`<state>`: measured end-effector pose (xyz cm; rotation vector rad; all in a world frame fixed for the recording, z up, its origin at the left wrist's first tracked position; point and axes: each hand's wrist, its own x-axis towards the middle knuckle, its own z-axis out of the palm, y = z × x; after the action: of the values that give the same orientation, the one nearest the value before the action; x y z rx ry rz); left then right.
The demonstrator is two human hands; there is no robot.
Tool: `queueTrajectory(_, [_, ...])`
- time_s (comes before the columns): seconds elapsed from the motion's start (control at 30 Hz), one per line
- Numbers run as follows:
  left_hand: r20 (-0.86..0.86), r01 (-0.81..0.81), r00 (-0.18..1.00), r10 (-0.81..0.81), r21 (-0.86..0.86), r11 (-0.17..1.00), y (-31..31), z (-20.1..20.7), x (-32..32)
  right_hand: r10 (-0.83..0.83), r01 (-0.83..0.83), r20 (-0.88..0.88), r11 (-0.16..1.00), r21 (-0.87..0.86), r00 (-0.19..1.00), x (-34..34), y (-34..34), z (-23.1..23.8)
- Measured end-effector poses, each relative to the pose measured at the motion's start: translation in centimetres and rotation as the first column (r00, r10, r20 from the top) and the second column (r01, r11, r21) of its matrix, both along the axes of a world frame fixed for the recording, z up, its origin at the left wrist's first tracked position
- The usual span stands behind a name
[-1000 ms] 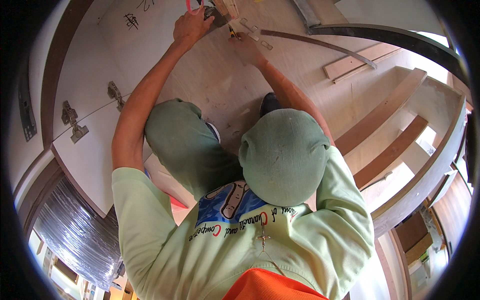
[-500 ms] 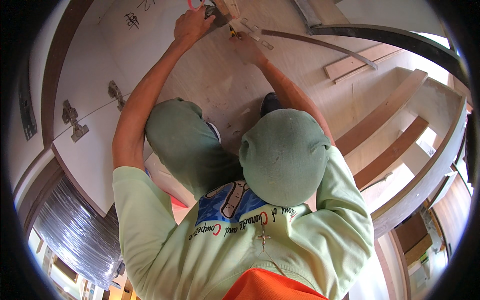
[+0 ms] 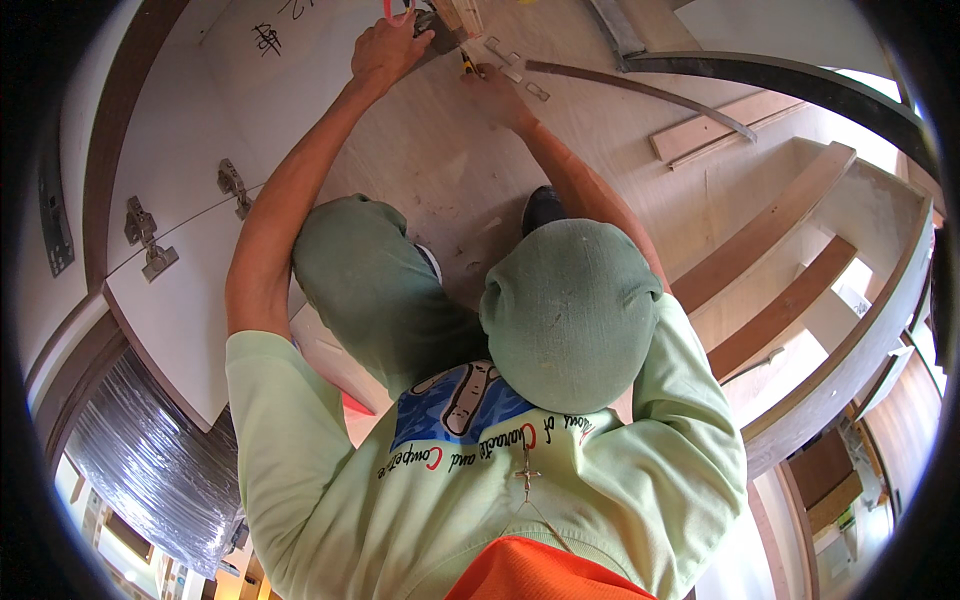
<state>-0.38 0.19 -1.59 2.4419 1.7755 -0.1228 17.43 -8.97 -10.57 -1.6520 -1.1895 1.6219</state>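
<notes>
At the top of the view my left hand (image 3: 385, 52) is closed against a dark piece (image 3: 437, 36), whose kind I cannot make out. A pink-red loop (image 3: 400, 12) shows above its fingers. Beside the dark piece stands a light wooden block (image 3: 462, 14). My right hand (image 3: 497, 97), a little lower and to the right, is closed on a small tool with a yellow and black handle (image 3: 468, 64). Its far end points up toward the dark piece, and I cannot tell what kind of tool it is. Both hands are over a pale wooden panel (image 3: 430, 140).
Small metal plates (image 3: 503, 60) lie right of the hands, near a long thin dark strip (image 3: 640, 84). Wooden strips (image 3: 720, 128) lie farther right. A slatted wooden frame (image 3: 770, 225) stands at my right. On the left, metal hinges (image 3: 145, 235) sit on white panels (image 3: 165, 330).
</notes>
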Motion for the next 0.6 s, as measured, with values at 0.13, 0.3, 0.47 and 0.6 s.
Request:
queueTrajectory(0.13, [0.025, 0.027, 0.999, -0.028, 0.02, 0.999, 0.0, -0.2, -0.2, -0.004, 0.004, 0.005, 1.0, -0.002, 1.0, -0.1, 0.0, 0.0])
queueTrajectory(0.3, [-0.005, 0.02, 1.0, -0.019, 0.015, 1.0, 0.5, -1.0, -0.5, 0.006, -0.005, 0.032, 1.0, -0.018, 0.999, -0.1, 0.1, 0.2])
queueTrajectory(0.47, [-0.037, 0.031, 0.999, -0.029, 0.048, 0.998, 0.7, -1.3, -0.6, -0.004, 0.004, 0.032, 1.0, -0.004, 0.999, -0.1, 0.2, 0.8])
queueTrajectory(0.6, [-0.025, 0.005, 1.0, -0.004, 0.03, 1.0, 0.4, -0.7, -0.2, 0.032, -0.032, 0.013, 0.999, -0.028, 0.999, 0.0, 0.1, 0.8])
